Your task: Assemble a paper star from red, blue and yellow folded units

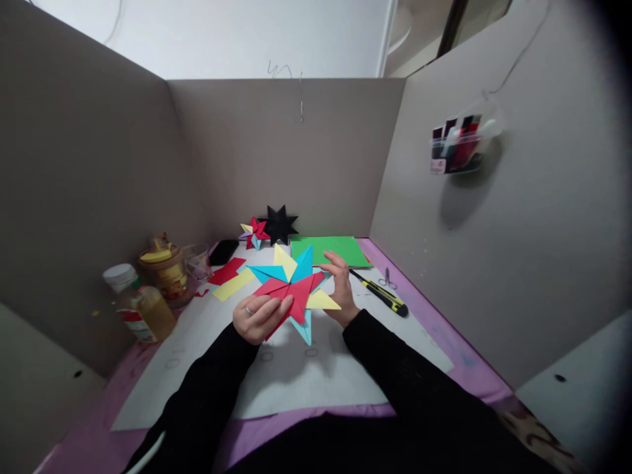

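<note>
I hold a paper star point(292, 287) made of red, blue and yellow folded points above the white sheet point(296, 368). My left hand point(259, 317), with a ring on one finger, grips its lower left red points, fingers closed on the paper. My right hand point(340, 289) holds the star's right side, fingers curled behind the blue and yellow points. Both sleeves are black.
Behind stand a small multicoloured star point(254, 232) and a black star point(280, 224). Green paper point(330, 249), a yellow-black utility knife point(380, 294) and small scissors point(388, 279) lie right. Red and yellow paper pieces point(230, 278), a glue bottle point(141, 306) and jars point(165, 270) sit left. Cardboard walls surround the desk.
</note>
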Action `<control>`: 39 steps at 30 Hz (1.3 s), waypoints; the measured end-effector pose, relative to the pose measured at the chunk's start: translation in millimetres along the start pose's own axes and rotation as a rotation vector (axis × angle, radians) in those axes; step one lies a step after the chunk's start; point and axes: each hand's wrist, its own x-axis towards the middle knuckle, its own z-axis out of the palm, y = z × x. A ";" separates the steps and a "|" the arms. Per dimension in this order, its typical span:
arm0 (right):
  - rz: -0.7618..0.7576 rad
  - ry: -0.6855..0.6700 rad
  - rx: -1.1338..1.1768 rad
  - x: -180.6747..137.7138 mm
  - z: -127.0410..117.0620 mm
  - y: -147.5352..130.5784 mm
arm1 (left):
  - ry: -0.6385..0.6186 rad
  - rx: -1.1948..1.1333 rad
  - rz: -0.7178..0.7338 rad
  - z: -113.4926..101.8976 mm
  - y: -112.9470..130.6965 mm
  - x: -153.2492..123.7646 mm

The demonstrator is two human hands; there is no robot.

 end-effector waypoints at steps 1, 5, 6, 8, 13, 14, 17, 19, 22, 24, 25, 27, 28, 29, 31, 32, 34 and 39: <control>0.002 -0.005 -0.003 -0.2 -0.1 0.1 | 0.000 -0.007 0.002 0.0 -0.2 -0.5; 0.009 -0.027 -0.011 -0.9 -0.4 0.7 | 0.006 0.000 0.026 -0.1 -0.6 -2.9; 0.012 -0.026 -0.009 -1.1 -0.5 0.6 | 0.000 -0.006 0.020 0.0 -0.5 -3.7; 0.032 -0.017 -0.005 -1.1 -0.4 -0.4 | -0.011 -0.036 -0.008 0.2 -0.4 -6.0; 0.107 0.032 0.001 -0.3 0.8 -2.6 | -0.026 -0.115 -0.079 1.4 0.3 -11.4; 0.106 0.038 0.008 -0.1 1.1 -2.4 | -0.031 -0.116 -0.080 1.4 0.5 -11.4; 0.099 0.050 0.026 0.1 1.7 -1.6 | -0.036 -0.090 -0.061 0.6 1.5 -9.3; 0.112 0.052 0.032 0.5 1.6 -1.9 | -0.024 -0.068 -0.040 0.1 2.1 -7.8; 0.159 0.049 0.053 1.6 0.5 -3.4 | -0.017 -0.058 -0.054 2.1 2.4 -8.5; 0.195 0.044 0.061 2.5 -0.3 -3.9 | -0.019 -0.110 -0.114 6.6 1.9 -11.2; 0.204 0.037 0.059 3.0 -0.6 -3.8 | -0.018 -0.157 -0.160 9.8 1.5 -12.9; 0.202 0.023 0.048 3.9 -0.7 -3.2 | -0.016 -0.269 -0.280 17.3 0.6 -16.4; 0.190 0.013 0.042 4.4 -0.6 -2.9 | -0.025 -0.330 -0.359 21.1 0.2 -17.9; 0.174 0.002 0.037 5.0 -0.5 -2.9 | -0.038 -0.396 -0.453 24.6 -0.1 -19.0; 0.147 -0.015 0.036 6.5 -0.5 -4.0 | -0.069 -0.539 -0.678 29.9 -0.6 -19.3; 0.143 -0.024 0.040 7.4 -0.8 -5.0 | -0.078 -0.621 -0.808 31.4 -0.7 -18.5; 0.165 -0.026 0.056 9.1 -1.5 -7.0 | -0.049 -0.773 -1.101 32.3 -0.8 -15.0; 0.343 -0.032 0.286 10.3 1.2 -3.1 | 0.068 -1.036 -1.609 29.9 -1.0 -5.1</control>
